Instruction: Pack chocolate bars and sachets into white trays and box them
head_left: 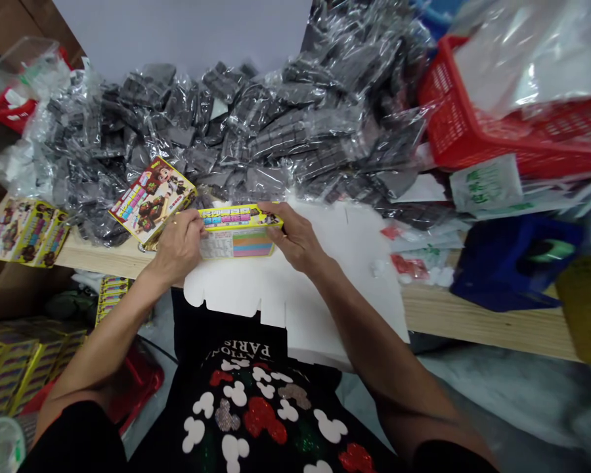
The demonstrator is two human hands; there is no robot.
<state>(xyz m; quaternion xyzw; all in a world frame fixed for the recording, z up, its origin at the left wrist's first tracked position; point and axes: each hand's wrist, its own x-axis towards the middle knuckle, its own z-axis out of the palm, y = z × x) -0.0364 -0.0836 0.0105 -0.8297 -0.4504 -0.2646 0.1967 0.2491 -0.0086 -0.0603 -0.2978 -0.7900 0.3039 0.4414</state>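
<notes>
The left hand (180, 240) is closed on the left end of a yellow printed carton (236, 220), its fingers curled in. The right end of the same carton is gripped by the right hand (298, 240), with the thumb laid on the near side and the fingers over the far edge. The carton is held lengthwise between both hands, above a white cardboard sheet (369, 256); whether the sheet is touched by it cannot be told. Just beside the left hand, a second printed box (152, 200) is seen lying aslant, broad face up, against a heap of dark packets (295, 131) in clear wrapping. Further left, more printed boxes (22, 233) are set at the edge of the wooden table (448, 322). To the right, a red basket (448, 112) is loaded with clear plastic bags (561, 59), and a blue container (497, 263) is placed nearer the front.
</notes>
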